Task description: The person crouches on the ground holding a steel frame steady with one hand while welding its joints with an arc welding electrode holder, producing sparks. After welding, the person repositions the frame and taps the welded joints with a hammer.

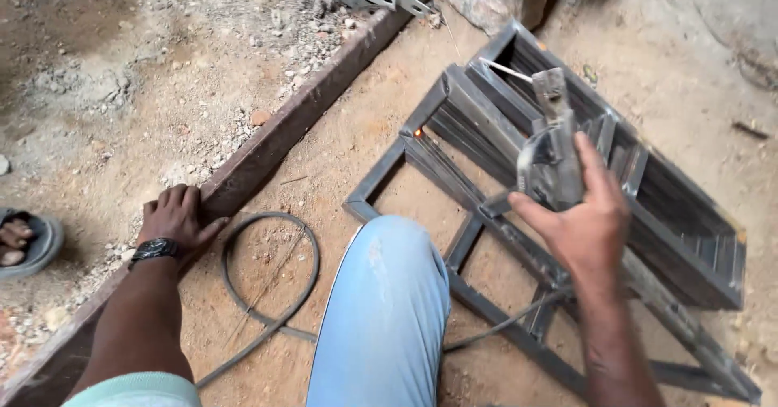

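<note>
**Closed grip on electrode holder; one weld spot glowing**

Head view: Gripping the electrode holder (549, 160) firmly, my right hand (587, 224) has its fingers wrapped around the handle, with the welding rod (506, 69) projecting up and to the left, clear of the work. My left hand (174, 216) lies flat with fingers spread on the rusty steel beam (284, 131), holding nothing. The steel frame (486, 212) lies on the dirt floor beside my knee (389, 293). One joint at its near left corner shows a small orange glow (419, 132), so I judge that spot freshly welded. Remaining joints look dark; whether they are finished I cannot tell. The black cable (271, 293) loops on the ground between beam and knee.
</note>
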